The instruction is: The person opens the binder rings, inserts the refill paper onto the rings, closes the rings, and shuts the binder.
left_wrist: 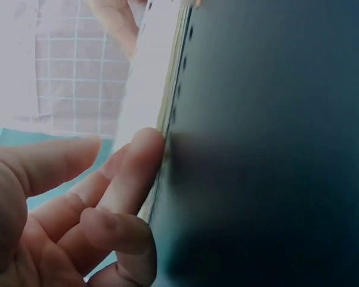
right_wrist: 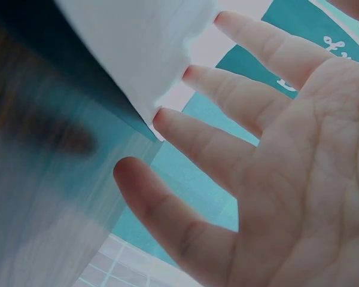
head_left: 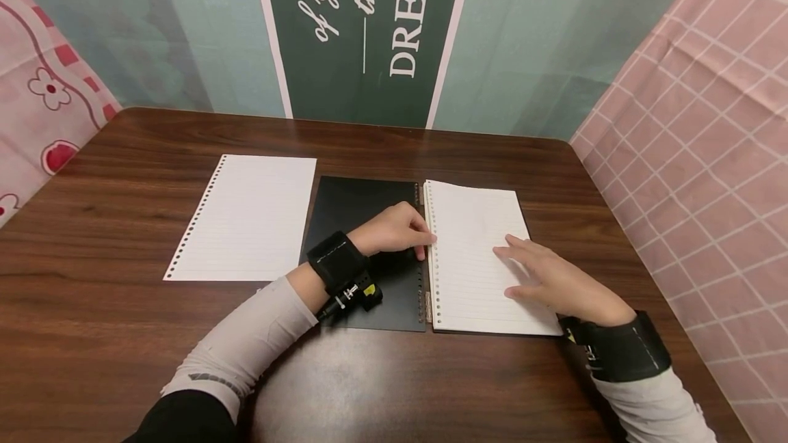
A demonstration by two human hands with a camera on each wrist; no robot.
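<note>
A loose-leaf binder lies open, its black cover (head_left: 363, 200) on the left and a stack of lined, hole-punched paper (head_left: 470, 272) on the right. My left hand (head_left: 397, 227) reaches across the cover to the punched edge of the stack, near the binding strip (head_left: 428, 306). In the left wrist view one fingertip (left_wrist: 148, 140) touches that edge while the thumb stands apart. My right hand (head_left: 544, 279) is spread over the right part of the stack. Its fingertips (right_wrist: 161, 116) touch the paper in the right wrist view, with the little finger off to the side.
A separate lined, hole-punched sheet (head_left: 246, 217) lies flat left of the binder. Everything rests on a dark wooden table (head_left: 80, 272). Behind it hangs a green cloth with lettering (head_left: 369, 94), and a pink checked cloth (head_left: 695, 156) borders the right side.
</note>
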